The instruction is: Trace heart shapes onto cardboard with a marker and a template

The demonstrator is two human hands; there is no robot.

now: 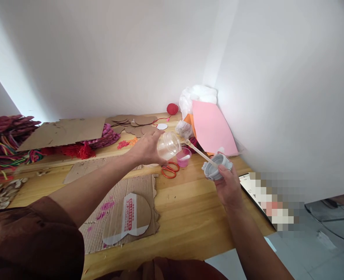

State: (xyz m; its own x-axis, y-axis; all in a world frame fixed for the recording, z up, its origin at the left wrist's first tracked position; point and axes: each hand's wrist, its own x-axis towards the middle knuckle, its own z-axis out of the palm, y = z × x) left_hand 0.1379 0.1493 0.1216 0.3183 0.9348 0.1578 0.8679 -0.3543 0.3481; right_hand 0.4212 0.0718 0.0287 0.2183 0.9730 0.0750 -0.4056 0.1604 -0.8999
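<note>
Wrapping its base, left fingers (152, 144) hold the jar (169, 144) tilted.

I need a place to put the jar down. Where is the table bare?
Bare wood lies between the cut cardboard and the right hand with the lid, toward the near edge. It is crowded farther back: scissors and pink cup near the jar, then yarn and pink paper.

wooden table (189, 210) holds cardboard (122, 217), scissors (169, 170), pink cup (184, 157).
</note>
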